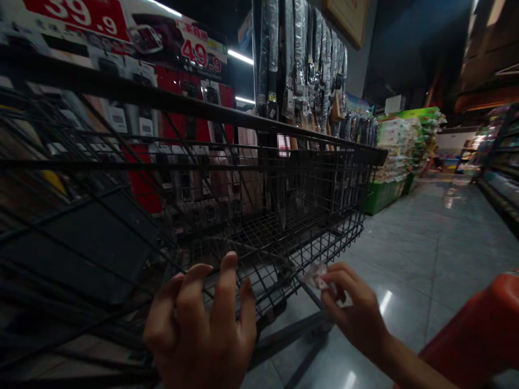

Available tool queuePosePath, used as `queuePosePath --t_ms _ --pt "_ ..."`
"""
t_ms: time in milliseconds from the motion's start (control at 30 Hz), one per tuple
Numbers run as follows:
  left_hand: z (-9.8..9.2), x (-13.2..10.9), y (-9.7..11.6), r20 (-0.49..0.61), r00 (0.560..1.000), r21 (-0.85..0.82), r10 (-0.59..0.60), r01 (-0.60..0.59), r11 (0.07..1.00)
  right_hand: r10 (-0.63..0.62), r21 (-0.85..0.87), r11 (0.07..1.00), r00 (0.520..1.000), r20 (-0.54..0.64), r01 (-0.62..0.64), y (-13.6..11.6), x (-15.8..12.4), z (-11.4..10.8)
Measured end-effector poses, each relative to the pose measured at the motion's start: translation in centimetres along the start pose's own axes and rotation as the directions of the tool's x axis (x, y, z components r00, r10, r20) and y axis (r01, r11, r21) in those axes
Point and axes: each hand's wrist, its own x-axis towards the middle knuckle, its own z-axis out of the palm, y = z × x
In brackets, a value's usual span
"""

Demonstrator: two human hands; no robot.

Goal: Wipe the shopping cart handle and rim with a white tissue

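Observation:
My left hand [206, 324] is raised at the near side of a black wire shopping cart [300, 249], with its fingers bent and apart. Whether the fingertips touch the wires cannot be made out. Lower right of the cart's basket, my right hand [357, 308] pinches a small crumpled whitish piece [316, 276] between thumb and fingers. It looks like thin plastic or tissue, slightly blurred. The piece sits close to the cart's lower edge; contact is unclear.
Behind the cart, packaged goods hang on a rack [182, 178] under red price signs [200, 51]. Plastic-wrapped belts [300, 54] hang beside it. A green-based stack of packs [381, 197] stands farther along the tiled aisle [450, 232]. A red-orange object [482, 319] is at lower right.

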Motion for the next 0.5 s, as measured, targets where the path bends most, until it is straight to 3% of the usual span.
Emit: queuePosePath --t_ms 133,233,367,500 --pt "0.0 0.2 0.1 -0.026 1.0 -0.007 -0.003 0.003 1.0 -0.024 -0.053 0.999 0.969 -0.244 0.011 -0.5 3.8 -3.1" --pt "-0.2 0.3 0.2 -0.027 1.0 -0.017 -0.008 0.008 1.0 -0.025 0.044 0.998 0.929 -0.37 0.044 -1.5 7.8 -3.4" --pt "-0.5 0.3 0.5 -0.019 0.999 -0.048 -0.042 0.041 0.998 -0.076 -0.008 0.997 0.946 -0.314 0.078 -1.9 10.9 -1.8" --pt "-0.6 0.2 0.7 -0.008 0.999 -0.063 -0.048 0.047 0.997 -0.092 -0.059 0.995 0.954 -0.285 0.079 -1.5 10.1 -0.1"
